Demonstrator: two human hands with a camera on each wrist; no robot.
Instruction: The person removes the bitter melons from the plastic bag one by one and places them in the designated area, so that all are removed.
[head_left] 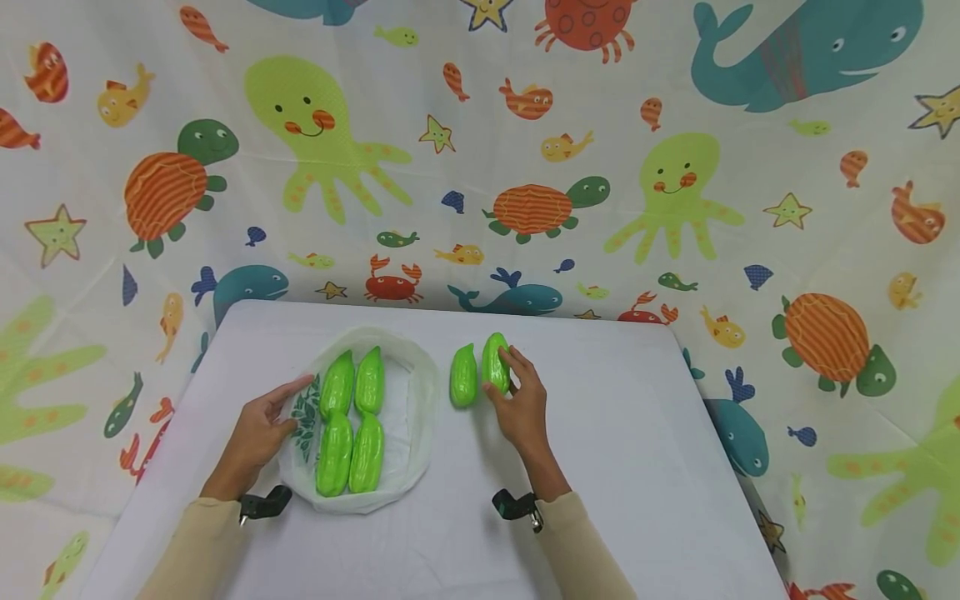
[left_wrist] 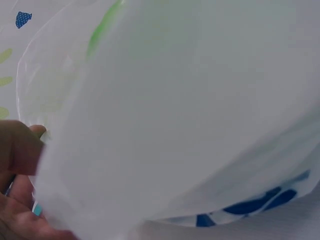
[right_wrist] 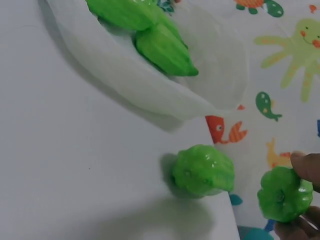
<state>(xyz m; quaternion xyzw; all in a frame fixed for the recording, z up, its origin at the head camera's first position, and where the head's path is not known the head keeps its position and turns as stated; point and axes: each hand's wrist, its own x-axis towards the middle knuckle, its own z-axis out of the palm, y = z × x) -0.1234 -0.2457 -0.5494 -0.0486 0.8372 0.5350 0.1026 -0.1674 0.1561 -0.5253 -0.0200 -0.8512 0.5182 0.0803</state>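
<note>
A white translucent plastic bag (head_left: 408, 467) with a leaf print stands wide open on the table, several glossy green ridged gourds (head_left: 336, 454) lying inside. At its left side my left hand (head_left: 258, 429) pinches the bag's edge between thumb and fingers. In the left wrist view the bag's wall (left_wrist: 150, 125) fills most of the picture, with the left hand (left_wrist: 20, 185) at its edge. My right hand (head_left: 522, 408) holds another green gourd (head_left: 494, 360) between thumb and fingers. Just left of it, a loose gourd (head_left: 463, 377) lies on the table, and in the right wrist view (right_wrist: 204, 171) its ribbed end shows.
The white table (head_left: 615, 467) reaches back to a hanging cloth (head_left: 480, 150) printed with sea animals. A dark wrist camera (head_left: 264, 504) sits on the left wrist, and a second camera (head_left: 516, 505) on the right one.
</note>
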